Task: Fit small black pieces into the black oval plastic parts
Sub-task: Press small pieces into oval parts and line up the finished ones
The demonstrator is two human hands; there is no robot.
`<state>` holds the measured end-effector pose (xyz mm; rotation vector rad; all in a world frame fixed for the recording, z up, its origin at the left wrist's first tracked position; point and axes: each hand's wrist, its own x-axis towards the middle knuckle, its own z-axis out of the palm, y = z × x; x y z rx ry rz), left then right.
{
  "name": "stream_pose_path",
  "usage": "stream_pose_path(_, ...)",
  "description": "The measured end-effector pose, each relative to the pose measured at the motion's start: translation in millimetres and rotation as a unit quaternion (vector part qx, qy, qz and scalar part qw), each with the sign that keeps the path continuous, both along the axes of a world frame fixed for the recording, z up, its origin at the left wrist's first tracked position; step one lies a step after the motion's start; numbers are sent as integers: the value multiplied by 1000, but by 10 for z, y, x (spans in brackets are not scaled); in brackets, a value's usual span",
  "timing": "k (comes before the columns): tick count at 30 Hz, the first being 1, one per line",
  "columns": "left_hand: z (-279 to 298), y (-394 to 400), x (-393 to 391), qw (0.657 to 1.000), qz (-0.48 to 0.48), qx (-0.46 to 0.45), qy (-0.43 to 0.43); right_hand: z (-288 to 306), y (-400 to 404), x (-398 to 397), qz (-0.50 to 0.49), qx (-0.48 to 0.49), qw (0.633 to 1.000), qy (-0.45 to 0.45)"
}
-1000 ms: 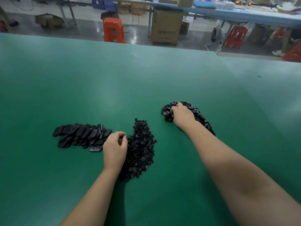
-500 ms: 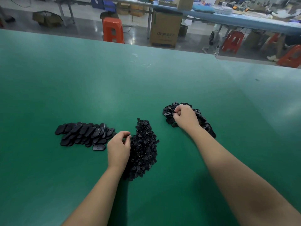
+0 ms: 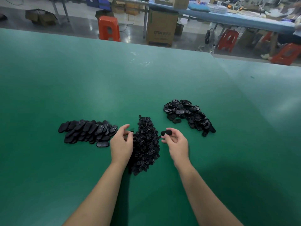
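1. The right hand pinches one black oval part in curled fingers, raised over the green table, just right of the heap of small black pieces.
2. The left hand appears to pinch one small piece at its fingertips.
3. Risk: the tiny piece may slip or go in skewed if it is not lined up with the part.
4. Unfilled ovals lie toward the far right of the table; finished ones lie to the left.

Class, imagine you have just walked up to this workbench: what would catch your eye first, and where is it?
Three black heaps on the green table: stacked oval parts at left, small pieces in the middle, loose oval parts at right. Over the middle heap, the right hand holds one oval part and the left hand pinches a small piece.
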<state>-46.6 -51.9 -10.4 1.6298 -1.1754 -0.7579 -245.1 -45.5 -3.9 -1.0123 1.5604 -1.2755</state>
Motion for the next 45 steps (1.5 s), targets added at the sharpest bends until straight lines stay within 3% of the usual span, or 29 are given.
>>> stream_pose_path(12, 164, -10, -102, 1000, -13, 13, -15, -47, 42, 99, 26, -11, 997, 69)
stream_pose_path(20, 380, -109, -622, 983, -156, 48, -78, -48, 49, 91, 31, -31, 998, 50)
stream_pose_path(26, 377, -133, -741, 984, -145, 50, -93, -28, 61, 73, 37, -51, 993, 95)
stream_pose_path(45, 472, -199, -810, 981, -147, 71, -109, -109, 30, 25, 22, -45, 992, 113)
